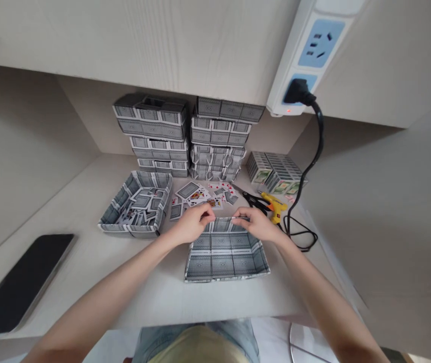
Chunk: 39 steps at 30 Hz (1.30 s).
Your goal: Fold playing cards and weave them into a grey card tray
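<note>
In front of me on the desk lies a shallow open box made of grey-backed playing cards (221,252). My left hand (196,222) pinches its far rim near the left corner. Further right along that same rim, my right hand (256,223) pinches it too, thumb and fingers pressed together. Loose playing cards (188,190) and cut card pieces lie just beyond the box. A yellow hot glue gun (275,205) rests beyond my right hand, beside black-handled scissors (255,201).
To the left stands another card box (130,229) filled with card pieces. Stacked card boxes (158,128) rise at the back, beside packed card decks (275,169). A black phone (22,282) lies front left. A power strip (313,55) with a plugged cord hangs overhead right.
</note>
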Available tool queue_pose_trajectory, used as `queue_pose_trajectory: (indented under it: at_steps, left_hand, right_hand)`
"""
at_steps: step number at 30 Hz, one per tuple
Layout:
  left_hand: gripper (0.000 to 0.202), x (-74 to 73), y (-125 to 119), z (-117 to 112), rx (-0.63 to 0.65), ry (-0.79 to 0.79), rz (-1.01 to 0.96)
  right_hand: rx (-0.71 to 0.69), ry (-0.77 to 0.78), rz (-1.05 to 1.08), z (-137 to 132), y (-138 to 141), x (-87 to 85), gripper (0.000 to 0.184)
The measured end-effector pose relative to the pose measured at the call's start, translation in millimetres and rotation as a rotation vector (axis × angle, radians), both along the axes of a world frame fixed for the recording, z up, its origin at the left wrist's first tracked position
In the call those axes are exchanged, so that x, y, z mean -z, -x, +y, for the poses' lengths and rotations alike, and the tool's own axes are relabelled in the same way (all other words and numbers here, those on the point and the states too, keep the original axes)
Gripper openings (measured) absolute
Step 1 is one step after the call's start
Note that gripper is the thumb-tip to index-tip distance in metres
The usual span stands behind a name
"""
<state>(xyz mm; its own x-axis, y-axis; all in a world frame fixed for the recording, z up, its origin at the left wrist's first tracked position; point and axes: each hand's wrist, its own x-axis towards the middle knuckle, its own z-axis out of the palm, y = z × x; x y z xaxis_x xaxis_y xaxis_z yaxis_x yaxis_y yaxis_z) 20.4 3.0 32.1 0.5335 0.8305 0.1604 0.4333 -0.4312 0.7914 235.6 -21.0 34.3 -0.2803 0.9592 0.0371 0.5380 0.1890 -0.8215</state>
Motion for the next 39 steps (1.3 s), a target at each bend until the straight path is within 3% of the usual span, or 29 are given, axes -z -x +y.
queue_pose_trajectory:
  at_steps: [3,6,11,13,17,21,24,28,35,39]
  left_hand:
    - [0.023,-3.1,6.1,-2.8,-0.013,0.099,-0.125]
    - [0.033,-0.7,8.0,-5.9,-0.019,0.286,-0.341]
    - [0.043,11.2,-2.8,-7.8,-0.115,0.5,-0.479]
    - [0.046,12.2,-3.8,-7.7,-0.086,0.532,-0.508]
    - [0.039,5.7,7.7,-11.5,-0.062,0.439,-0.561]
    - [0.03,3.4,17.6,-18.5,-0.045,0.341,-0.467]
    - [0.039,9.3,15.9,-21.0,-0.061,0.308,-0.405]
    - [0.039,17.3,10.6,-22.2,-0.145,0.289,-0.384]
    - [0.031,16.1,5.0,-29.1,-0.057,0.342,-0.408]
    - [0.033,8.5,16.4,-24.0,-0.024,0.191,-0.318]
  right_hand:
    - [0.053,0.185,0.352,-1.9,-9.2,2.2,0.044]
    - [0.163,0.258,0.619,-8.7,-11.4,10.0,0.052]
    - [0.245,0.25,0.534,-15.6,1.2,18.8,0.036]
    - [0.235,0.27,0.554,-14.4,2.3,18.8,0.041]
    - [0.213,0.258,0.713,-16.1,-6.8,18.1,0.056]
    - [0.228,0.143,0.56,-31.5,-11.3,19.8,0.038]
    - [0.171,0.106,0.449,-41.8,-7.6,21.8,0.045]
    - [0.172,0.089,0.473,-41.6,-3.6,25.0,0.047]
    - [0.184,0.06,0.515,-33.1,-0.6,30.9,0.026]
    - [0.202,0.073,0.469,-34.0,-6.1,29.0,0.024]
